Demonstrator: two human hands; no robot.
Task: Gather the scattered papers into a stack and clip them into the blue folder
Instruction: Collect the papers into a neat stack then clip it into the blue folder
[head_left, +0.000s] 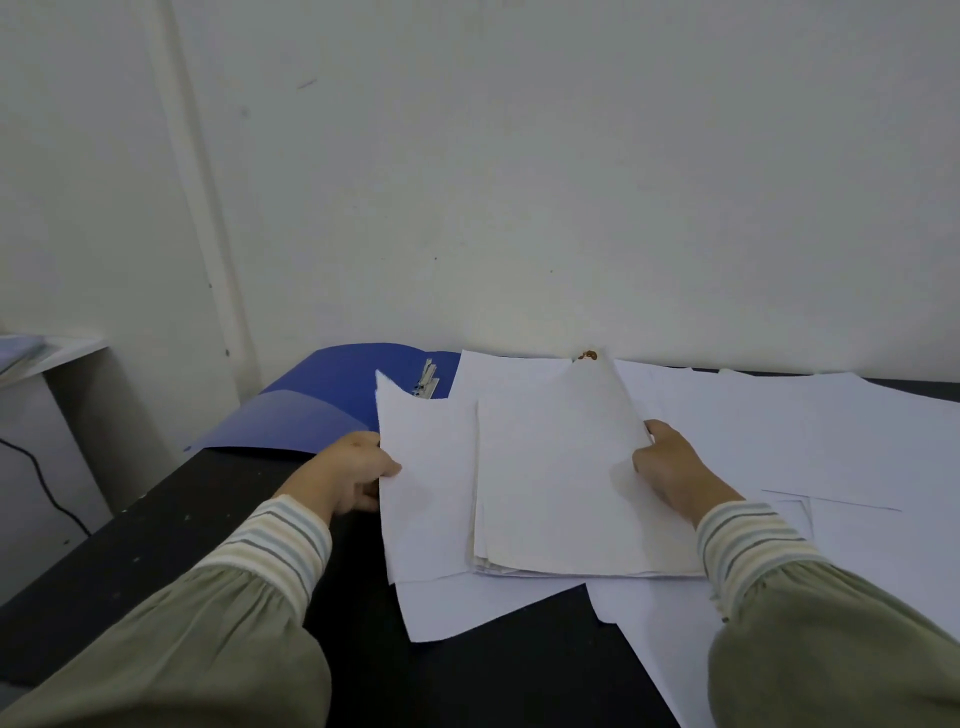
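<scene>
Both hands reach forward over the dark worktop (182, 525). The left hand (353, 470) pinches a sheet's (426, 488) left edge; the right hand (670, 467) grips the stack (556, 478). The open folder (322, 400) lies far left, partly under papers.

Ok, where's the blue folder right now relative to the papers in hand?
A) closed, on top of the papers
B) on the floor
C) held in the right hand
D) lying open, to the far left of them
D: the blue folder lies open on the table, its metal clip exposed, behind and left of the stack of papers that the left hand and right hand hold.
</scene>
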